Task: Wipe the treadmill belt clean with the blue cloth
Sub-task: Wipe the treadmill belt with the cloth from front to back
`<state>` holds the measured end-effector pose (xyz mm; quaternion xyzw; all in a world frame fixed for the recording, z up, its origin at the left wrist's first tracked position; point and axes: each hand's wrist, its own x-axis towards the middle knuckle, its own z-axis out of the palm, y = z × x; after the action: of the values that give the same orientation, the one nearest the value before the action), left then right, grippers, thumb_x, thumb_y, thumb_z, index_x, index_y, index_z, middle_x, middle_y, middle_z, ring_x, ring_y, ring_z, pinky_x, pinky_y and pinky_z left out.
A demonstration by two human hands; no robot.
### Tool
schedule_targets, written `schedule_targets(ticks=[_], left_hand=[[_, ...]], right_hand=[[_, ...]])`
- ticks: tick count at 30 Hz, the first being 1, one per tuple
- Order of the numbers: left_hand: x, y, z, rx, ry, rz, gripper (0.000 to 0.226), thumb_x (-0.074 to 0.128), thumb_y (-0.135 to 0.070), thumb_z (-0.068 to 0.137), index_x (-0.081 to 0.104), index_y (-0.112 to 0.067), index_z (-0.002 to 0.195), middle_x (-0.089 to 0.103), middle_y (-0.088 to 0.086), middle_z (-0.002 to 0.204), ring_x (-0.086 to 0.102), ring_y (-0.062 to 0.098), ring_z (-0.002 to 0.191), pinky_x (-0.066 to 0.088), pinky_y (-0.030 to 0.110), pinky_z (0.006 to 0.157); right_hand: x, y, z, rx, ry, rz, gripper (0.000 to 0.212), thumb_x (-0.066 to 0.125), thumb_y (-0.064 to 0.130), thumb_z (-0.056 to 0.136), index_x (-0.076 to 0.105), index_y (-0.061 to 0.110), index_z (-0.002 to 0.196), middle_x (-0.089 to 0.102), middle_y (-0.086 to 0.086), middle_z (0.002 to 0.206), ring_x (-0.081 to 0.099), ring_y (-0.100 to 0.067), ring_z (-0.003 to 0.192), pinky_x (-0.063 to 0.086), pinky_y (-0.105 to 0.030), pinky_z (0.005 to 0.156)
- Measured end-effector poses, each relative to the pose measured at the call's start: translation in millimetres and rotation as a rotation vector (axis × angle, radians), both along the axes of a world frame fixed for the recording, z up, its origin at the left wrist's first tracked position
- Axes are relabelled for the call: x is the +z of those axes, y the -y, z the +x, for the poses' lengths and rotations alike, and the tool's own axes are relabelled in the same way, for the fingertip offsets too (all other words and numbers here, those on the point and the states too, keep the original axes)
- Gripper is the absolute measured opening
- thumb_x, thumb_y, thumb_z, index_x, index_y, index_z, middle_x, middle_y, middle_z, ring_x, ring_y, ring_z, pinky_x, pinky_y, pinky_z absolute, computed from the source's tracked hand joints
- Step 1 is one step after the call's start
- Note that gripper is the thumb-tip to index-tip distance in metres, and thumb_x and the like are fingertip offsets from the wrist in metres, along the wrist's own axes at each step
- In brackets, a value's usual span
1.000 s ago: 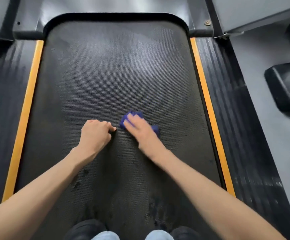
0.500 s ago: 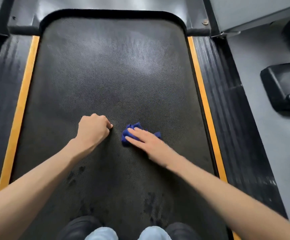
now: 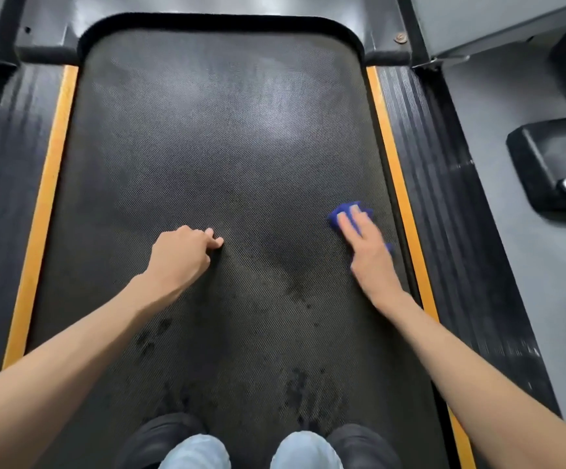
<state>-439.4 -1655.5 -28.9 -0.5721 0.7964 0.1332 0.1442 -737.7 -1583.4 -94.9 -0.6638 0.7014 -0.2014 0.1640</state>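
The black textured treadmill belt (image 3: 220, 137) fills the middle of the view. My right hand (image 3: 368, 252) lies flat with its fingers pressing a small blue cloth (image 3: 341, 213) onto the belt, close to the belt's right edge. Most of the cloth is hidden under the fingers. My left hand (image 3: 182, 255) rests on the belt's middle as a closed fist with nothing in it. Dark smudges (image 3: 300, 390) mark the belt near my knees.
Yellow strips (image 3: 393, 157) run along both sides of the belt, with ribbed black side rails (image 3: 444, 198) outside them. A black machine foot with a bolt (image 3: 552, 170) stands on the grey floor at right. My knees and dark shoes (image 3: 163, 431) are at the bottom.
My right hand has slid the blue cloth from the belt's centre, beside my left fist, out to the right edge. My left fist has stayed in place.
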Motion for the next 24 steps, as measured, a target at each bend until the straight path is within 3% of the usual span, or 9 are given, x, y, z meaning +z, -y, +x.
schedule_targets(ticks=[1,3,7,10,16,24], left_hand=[[-0.8,-0.9,-0.5,-0.009,0.014,-0.008,0.045,0.041,-0.011,0.09,0.053,-0.028,0.13,0.06,0.006,0.119,0.053,0.026,0.113,0.045,0.037,0.09],[-2.9,-1.0,-0.7,-0.03,0.037,-0.028,0.041,0.04,-0.013,0.09,0.055,-0.024,0.126,0.063,0.006,0.11,0.055,0.025,0.109,0.046,0.036,0.086],[-5.0,1.1,-2.2,-0.061,0.098,-0.02,0.039,0.037,-0.013,0.092,0.052,-0.02,0.127,0.061,0.005,0.114,0.055,0.024,0.11,0.044,0.036,0.084],[-1.8,-4.5,-10.0,-0.129,0.132,-0.003,0.04,0.033,-0.008,0.092,0.046,-0.015,0.129,0.055,0.006,0.113,0.053,0.025,0.108,0.045,0.037,0.081],[-5.0,-1.3,-6.4,-0.038,0.115,0.028,0.039,0.035,-0.008,0.09,0.049,-0.013,0.126,0.058,0.008,0.113,0.054,0.028,0.108,0.044,0.035,0.081],[4.5,-4.3,-17.7,-0.033,0.01,-0.031,0.024,0.039,-0.013,0.096,0.061,-0.002,0.099,0.064,0.017,0.097,0.059,0.035,0.094,0.041,0.034,0.071]], right_hand=[[1.8,5.0,6.0,-0.158,0.026,0.029,0.071,0.045,-0.021,0.077,0.033,0.007,0.142,0.021,-0.012,0.152,0.017,-0.022,0.142,0.008,-0.021,0.115],[2.0,-10.0,28.0,-0.275,0.017,0.035,0.076,0.044,-0.021,0.076,0.027,0.007,0.144,0.014,-0.012,0.154,0.011,-0.023,0.143,0.005,-0.023,0.116],[6.6,-89.2,48.9,-0.102,-0.013,0.078,0.078,0.048,-0.02,0.078,0.026,0.013,0.145,0.016,-0.002,0.155,0.012,-0.018,0.144,0.006,-0.025,0.115],[7.6,-75.1,23.9,-0.04,-0.076,0.101,0.082,0.049,-0.024,0.07,0.032,0.01,0.143,0.023,-0.01,0.153,0.021,-0.025,0.141,0.016,-0.034,0.116],[3.4,17.4,-5.4,-0.275,-0.035,0.111,0.074,0.041,-0.019,0.082,0.022,0.012,0.146,0.013,-0.008,0.156,0.008,-0.023,0.144,0.012,-0.032,0.118],[5.9,-71.1,26.5,-0.307,0.05,0.067,0.071,0.043,-0.018,0.083,0.027,0.013,0.145,0.017,-0.003,0.155,0.01,-0.017,0.144,0.015,-0.029,0.117]])
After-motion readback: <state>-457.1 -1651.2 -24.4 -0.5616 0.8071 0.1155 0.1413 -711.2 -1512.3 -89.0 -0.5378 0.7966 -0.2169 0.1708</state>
